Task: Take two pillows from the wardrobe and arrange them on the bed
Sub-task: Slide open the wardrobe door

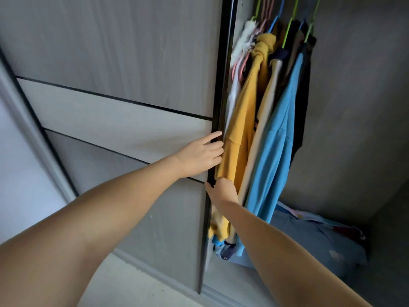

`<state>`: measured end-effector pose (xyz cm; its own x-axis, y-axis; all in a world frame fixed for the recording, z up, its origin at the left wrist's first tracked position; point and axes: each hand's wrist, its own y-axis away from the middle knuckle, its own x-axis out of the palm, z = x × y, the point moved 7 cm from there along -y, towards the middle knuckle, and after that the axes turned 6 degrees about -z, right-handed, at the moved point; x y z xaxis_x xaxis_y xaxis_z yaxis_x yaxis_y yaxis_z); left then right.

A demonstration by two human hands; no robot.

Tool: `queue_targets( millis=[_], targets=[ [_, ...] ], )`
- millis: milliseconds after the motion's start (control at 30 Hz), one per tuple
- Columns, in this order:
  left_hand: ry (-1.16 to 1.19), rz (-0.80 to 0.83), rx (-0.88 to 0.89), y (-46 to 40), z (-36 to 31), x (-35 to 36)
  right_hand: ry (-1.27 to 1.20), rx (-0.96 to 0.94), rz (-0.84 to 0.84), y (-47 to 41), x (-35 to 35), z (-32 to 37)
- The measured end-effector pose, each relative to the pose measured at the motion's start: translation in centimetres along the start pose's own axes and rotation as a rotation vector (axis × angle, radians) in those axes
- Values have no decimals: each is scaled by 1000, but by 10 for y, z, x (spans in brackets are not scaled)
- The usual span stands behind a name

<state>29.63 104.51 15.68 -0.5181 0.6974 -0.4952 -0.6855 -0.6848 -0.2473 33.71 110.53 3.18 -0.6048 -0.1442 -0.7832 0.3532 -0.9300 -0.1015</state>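
Note:
A grey sliding wardrobe door [124,103] with a black edge [218,120] stands partly open. My left hand [202,157] rests flat on the door's front, fingertips curled onto the black edge. Lower down, my right hand [222,191] grips the same edge from the inner side, its fingers hidden behind the edge and the clothes. On the wardrobe floor at the lower right lies a blue pillow [318,242] with a patterned cover, partly hidden by my right forearm and the hanging clothes.
Hanging clothes fill the opening: a yellow top [243,129], a beige garment [263,120], a blue shirt [276,151] and dark items on coloured hangers [290,25]. The grey inner wall [354,107] is at the right. Pale floor [132,284] lies below the door.

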Motion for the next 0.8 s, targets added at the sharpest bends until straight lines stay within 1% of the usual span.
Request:
queue_targets(
  millis=[233,367,433,500,600,667,733,800],
  targets=[
    [6,56,-28,7,0,5,1,-11,-2,-1,5,3],
    [43,72,-58,3,-11,1,122,-44,6,11,-9,-24],
    [120,50,-26,-4,-32,0,209,-28,32,23,-18,-57],
    [237,38,27,-19,-67,1,300,15,57,38,-31,-99],
    [418,96,74,-53,-131,3,395,99,79,65,-58,-170],
    [532,106,63,-86,-174,-3,435,148,77,85,-84,-218],
    [672,176,34,-118,-217,-6,468,192,80,107,-111,-261],
    [753,238,-2,-147,-255,-8,491,244,87,128,-135,-302]
  ],
)
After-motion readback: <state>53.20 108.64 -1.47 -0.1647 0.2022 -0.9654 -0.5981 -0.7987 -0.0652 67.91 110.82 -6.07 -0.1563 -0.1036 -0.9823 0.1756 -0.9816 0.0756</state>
